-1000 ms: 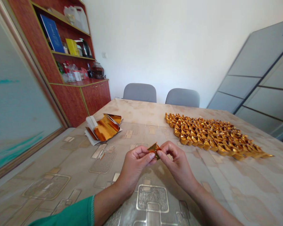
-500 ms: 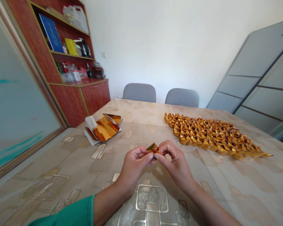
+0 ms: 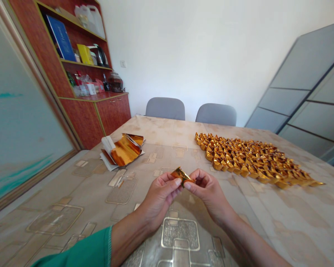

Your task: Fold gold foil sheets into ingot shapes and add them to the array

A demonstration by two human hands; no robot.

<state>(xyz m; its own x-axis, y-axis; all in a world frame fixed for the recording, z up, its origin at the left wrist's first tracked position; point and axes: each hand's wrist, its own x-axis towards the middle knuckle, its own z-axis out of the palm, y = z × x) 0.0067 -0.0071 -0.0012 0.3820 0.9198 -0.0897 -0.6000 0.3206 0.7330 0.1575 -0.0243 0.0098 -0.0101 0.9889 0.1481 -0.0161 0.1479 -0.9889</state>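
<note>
Between my two hands is a small piece of folded gold foil paper (image 3: 180, 173), held above the middle of the table. My left hand (image 3: 163, 192) pinches its left side between thumb and fingers. On the right side, my right hand (image 3: 207, 189) grips it with thumb and bent fingers. The fingers cover part of its lower edge. To the right lie many folded gold paper ingots (image 3: 245, 157), packed close together in rows. A loose stack of gold foil sheets (image 3: 125, 150) with white backing lies curled at the left.
A patterned cover lies over the table (image 3: 122, 230). Two grey chairs (image 3: 165, 108) stand behind its far edge. At the left back is a red wooden cabinet (image 3: 85, 118) with bottles, a kettle and boxes on its shelves.
The foil piece has been turned slightly between my fingers, so more of its upper face shows. Both hands stay at nearly the same place. The ingots and the stack have not moved.
</note>
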